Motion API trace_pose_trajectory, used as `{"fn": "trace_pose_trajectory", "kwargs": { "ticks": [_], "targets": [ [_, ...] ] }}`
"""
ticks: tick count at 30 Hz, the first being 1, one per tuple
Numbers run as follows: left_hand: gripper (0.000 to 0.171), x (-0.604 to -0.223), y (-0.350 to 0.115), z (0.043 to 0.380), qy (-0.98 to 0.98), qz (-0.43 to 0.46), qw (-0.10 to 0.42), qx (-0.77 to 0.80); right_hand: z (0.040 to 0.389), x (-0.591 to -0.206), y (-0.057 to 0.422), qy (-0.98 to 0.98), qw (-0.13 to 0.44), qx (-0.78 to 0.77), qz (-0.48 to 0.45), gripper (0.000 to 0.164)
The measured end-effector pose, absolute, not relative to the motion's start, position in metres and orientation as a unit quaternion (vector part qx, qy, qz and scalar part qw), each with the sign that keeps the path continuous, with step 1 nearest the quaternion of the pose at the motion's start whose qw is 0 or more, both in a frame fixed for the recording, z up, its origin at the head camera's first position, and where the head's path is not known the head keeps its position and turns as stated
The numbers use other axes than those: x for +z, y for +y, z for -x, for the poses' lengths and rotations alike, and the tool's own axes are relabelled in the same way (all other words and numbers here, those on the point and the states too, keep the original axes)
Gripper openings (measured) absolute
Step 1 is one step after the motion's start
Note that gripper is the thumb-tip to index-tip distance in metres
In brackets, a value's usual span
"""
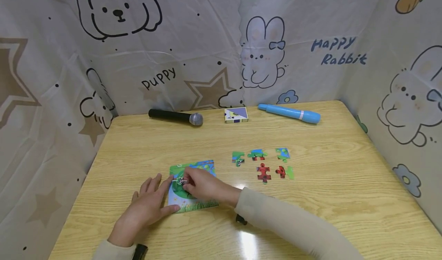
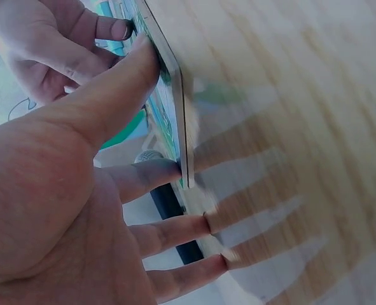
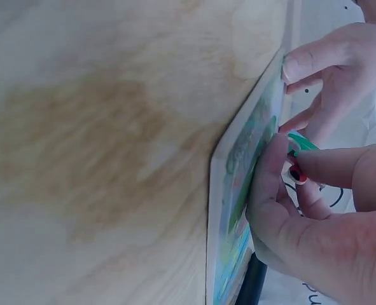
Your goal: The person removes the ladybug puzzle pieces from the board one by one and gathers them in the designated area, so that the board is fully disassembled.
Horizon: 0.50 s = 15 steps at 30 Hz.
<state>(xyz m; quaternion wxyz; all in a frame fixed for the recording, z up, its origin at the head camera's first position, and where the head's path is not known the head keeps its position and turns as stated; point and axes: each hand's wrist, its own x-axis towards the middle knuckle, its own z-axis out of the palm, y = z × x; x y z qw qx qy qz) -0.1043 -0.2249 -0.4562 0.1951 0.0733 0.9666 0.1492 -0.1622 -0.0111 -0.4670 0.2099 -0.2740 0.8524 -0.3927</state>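
A jigsaw puzzle board with a green, blue and flowery picture lies flat on the table. My left hand rests at the board's left side, its thumb on the near corner and its fingers spread, some tips touching the tabletop. Over the board's middle, my right hand pinches a small puzzle piece between thumb and fingers. Green and red with a black spot show on that piece; its outline is mostly hidden by the fingers. To the right of the board lie several loose puzzle pieces.
Along the back of the wooden table lie a black microphone, a small patterned box and a blue tube-shaped object. Printed curtains stand close behind the table and at its sides.
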Motion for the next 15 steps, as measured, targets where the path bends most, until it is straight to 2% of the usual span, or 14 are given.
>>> {"fn": "trace_pose_trajectory", "kwargs": {
  "ticks": [5,11,15],
  "targets": [
    [0.097,-0.456,-0.225,0.104,0.965,-0.074,0.197,0.156,0.164,-0.468,-0.003,0.831,0.218,-0.426,0.285,0.013],
    [0.097,-0.456,-0.225,0.105,0.964,-0.073,0.200,0.161,0.166,-0.462,0.016,0.815,0.199,-0.462,0.287,0.006],
    [0.097,-0.456,-0.225,0.105,0.963,-0.073,0.200,0.165,0.172,-0.458,0.036,0.810,0.191,-0.471,0.293,0.019]
  ]
}}
